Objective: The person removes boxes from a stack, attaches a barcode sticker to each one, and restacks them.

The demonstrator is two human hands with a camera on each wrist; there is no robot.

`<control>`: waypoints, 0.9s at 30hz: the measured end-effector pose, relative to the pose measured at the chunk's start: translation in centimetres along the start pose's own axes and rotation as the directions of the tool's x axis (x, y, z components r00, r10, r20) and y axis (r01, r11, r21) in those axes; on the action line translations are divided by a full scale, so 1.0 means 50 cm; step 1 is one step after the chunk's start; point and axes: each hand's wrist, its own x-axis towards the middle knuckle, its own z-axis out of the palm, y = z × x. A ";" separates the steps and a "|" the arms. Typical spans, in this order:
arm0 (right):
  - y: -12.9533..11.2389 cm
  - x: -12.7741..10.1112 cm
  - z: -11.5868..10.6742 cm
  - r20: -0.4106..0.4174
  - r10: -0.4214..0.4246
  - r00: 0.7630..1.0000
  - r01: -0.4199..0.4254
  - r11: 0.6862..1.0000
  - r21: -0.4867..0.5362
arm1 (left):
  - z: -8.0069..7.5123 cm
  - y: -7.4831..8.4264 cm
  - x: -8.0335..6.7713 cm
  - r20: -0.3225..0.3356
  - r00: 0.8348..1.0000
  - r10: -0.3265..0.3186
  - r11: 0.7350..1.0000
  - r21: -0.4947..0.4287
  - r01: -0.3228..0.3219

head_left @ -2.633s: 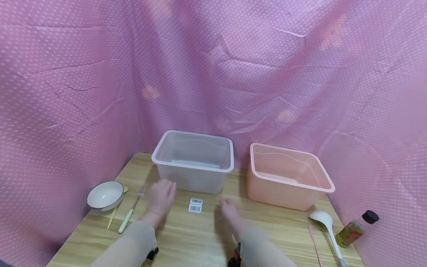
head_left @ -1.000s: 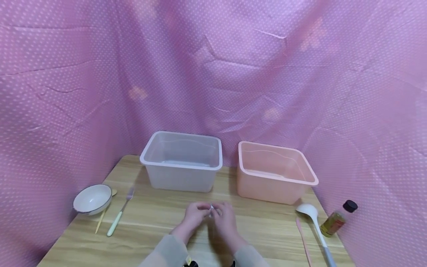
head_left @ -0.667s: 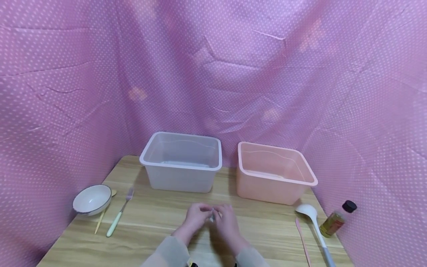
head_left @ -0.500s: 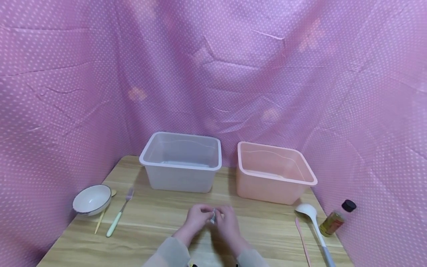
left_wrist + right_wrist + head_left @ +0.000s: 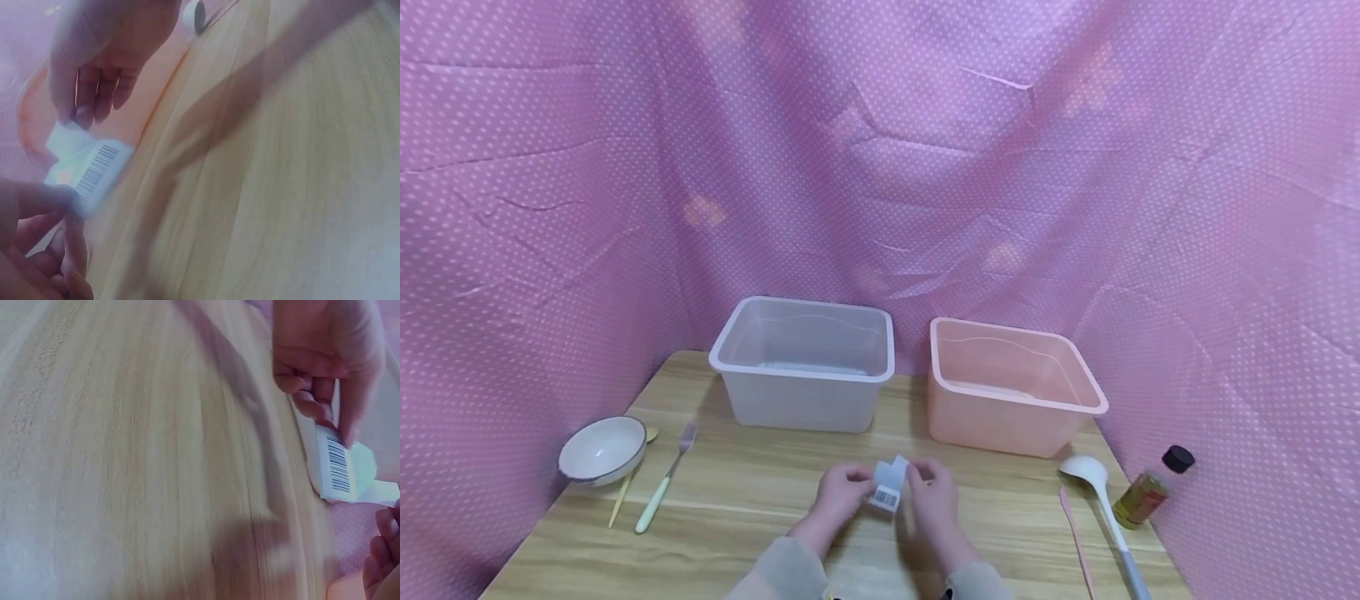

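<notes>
White barcode label [image 5: 888, 487] pinched between left hand [image 5: 842, 492] and right hand [image 5: 929, 497] fingers, barcode facing the person.

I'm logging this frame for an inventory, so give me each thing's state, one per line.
barcode label: lifted off the table, pinched by both hands
left hand: pinches the label
right hand: pinches the label
clear bin: upright, nothing seen inside
pink bin: upright, nothing seen inside
bowl: upright, looks empty
fork: lying flat
ladle: lying flat
oil bottle: capped, leaning against the cloth
</notes>
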 end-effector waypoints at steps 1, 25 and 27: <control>0.000 0.000 -0.003 -0.013 0.000 1.000 0.000 1.000 0.007 | 0.001 -0.001 -0.001 -0.003 1.000 -0.002 1.000 0.005 0.002; -0.003 0.003 -0.043 -0.137 -0.006 0.991 0.010 1.000 0.026 | 0.012 -0.001 0.005 -0.143 0.989 0.041 0.973 0.231 -0.007; -0.012 0.003 -0.041 -0.146 -0.050 0.988 0.051 0.999 0.005 | 0.018 0.030 0.005 -0.128 0.990 0.065 0.990 0.134 -0.047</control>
